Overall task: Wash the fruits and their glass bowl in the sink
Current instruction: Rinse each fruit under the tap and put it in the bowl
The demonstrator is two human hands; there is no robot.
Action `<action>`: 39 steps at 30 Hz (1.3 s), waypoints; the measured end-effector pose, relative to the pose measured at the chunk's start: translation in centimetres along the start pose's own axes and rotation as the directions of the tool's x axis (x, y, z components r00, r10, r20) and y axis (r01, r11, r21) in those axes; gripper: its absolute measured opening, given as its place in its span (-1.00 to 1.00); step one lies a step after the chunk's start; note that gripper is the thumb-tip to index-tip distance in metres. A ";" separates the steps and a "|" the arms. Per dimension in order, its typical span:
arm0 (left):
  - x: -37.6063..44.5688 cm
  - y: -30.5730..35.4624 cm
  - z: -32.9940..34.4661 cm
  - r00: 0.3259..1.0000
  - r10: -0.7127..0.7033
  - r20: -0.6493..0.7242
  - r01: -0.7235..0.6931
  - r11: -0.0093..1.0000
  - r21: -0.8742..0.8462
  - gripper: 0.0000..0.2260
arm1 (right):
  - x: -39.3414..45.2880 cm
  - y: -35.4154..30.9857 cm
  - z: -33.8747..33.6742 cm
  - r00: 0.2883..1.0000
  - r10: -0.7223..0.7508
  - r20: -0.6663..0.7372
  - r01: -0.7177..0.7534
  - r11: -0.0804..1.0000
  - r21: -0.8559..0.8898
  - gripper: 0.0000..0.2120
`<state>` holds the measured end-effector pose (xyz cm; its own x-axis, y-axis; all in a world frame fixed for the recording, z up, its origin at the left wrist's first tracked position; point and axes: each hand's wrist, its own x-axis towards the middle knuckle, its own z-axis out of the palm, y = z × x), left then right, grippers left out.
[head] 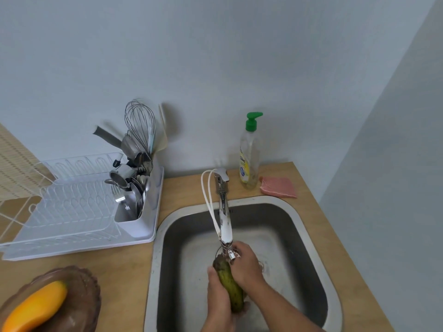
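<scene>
In the sink (309,226), two hands (236,281) grip one green fruit (229,283).

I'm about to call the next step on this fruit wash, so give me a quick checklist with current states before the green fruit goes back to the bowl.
1. Green fruit held securely: ok, left hand grips it from below and right hand holds its upper part.
2. Fruit under the faucet spout: ok, its top sits right at the nozzle.
3. Water running: cannot tell, no stream is clearly visible.
4. Fruit over the sink: ok.
5. Glass bowl on the counter: ok, but the yellow fruit is in it, unwashed state cannot tell.
6. Dish soap bottle upright behind the sink: ok.
</scene>
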<state>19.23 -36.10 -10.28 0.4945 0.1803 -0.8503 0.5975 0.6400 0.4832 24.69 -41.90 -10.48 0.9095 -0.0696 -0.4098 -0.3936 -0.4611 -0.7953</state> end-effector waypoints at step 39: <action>-6.2 13.9 -11.3 0.812 0.582 0.050 -0.426 0.531 0.732 -0.46 | -6.7 -4.6 3.6 0.812 0.232 0.535 -0.521 0.701 0.487 -0.67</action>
<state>17.30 -19.87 -0.66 0.7807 0.4813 -0.3986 0.5691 -0.2840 0.7717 19.92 -36.17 -5.71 0.5760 0.3098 -0.7565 -0.8148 0.1434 -0.5617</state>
